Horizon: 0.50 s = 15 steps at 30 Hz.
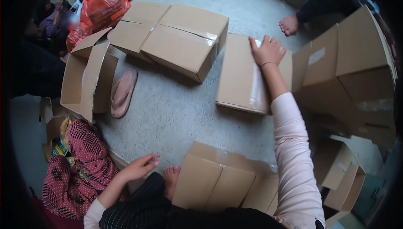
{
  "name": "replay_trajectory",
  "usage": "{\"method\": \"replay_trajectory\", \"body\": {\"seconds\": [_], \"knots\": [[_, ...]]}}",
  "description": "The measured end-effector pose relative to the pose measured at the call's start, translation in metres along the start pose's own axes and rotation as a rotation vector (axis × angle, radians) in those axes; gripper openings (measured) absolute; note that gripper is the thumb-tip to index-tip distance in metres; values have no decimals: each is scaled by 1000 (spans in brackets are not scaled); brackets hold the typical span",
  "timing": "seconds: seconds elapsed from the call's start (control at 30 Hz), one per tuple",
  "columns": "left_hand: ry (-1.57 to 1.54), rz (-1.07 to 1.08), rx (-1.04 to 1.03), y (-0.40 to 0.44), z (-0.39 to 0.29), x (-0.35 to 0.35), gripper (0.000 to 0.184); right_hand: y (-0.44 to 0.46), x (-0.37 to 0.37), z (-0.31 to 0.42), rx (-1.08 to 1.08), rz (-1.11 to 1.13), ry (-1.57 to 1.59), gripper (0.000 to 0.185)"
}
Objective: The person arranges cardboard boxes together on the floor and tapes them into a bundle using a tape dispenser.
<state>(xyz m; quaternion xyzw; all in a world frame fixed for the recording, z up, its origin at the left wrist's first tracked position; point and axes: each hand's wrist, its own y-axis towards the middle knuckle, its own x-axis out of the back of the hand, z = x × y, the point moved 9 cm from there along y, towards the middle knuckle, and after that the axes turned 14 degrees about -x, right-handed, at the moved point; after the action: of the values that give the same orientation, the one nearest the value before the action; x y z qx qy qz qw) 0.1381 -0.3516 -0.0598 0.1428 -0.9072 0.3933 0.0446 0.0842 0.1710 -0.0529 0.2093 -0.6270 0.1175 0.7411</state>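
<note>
My right hand reaches forward to a taped cardboard box on the floor. Its fingers bend over the box's far edge, their tips hidden, and the wrist crosses the clear tape on top. My left hand is held low near my knee, empty, with its fingers loosely stretched. Close to my body stands another cardboard box, partly hidden by my right arm and dark clothing. A larger closed cardboard box lies just left of the one under my right hand.
An open cardboard box and a pink flip-flop are at left. Tall cardboard boxes stand at right, near a person's bare foot. Red plastic bags lie at back left. Someone in patterned clothing sits beside me.
</note>
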Motion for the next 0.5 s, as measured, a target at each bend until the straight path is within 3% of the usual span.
{"method": "replay_trajectory", "body": {"seconds": [0.07, 0.27, 0.33, 0.5], "knots": [[17, 39, -28, 16, -9, -10, 42, -27, 8, -11, -88, 9, 35, 64], [144, 111, -317, 61, -42, -32, 43, -106, 24, -13, -16, 50, 78, 58], [201, -7, -467, 74, -54, -25, 43, -139, 28, -24, -47, 26, 45, 57], [-17, -90, -477, 114, -88, -37, 51, -174, 41, -35, -16, 66, 56, 56]]}}
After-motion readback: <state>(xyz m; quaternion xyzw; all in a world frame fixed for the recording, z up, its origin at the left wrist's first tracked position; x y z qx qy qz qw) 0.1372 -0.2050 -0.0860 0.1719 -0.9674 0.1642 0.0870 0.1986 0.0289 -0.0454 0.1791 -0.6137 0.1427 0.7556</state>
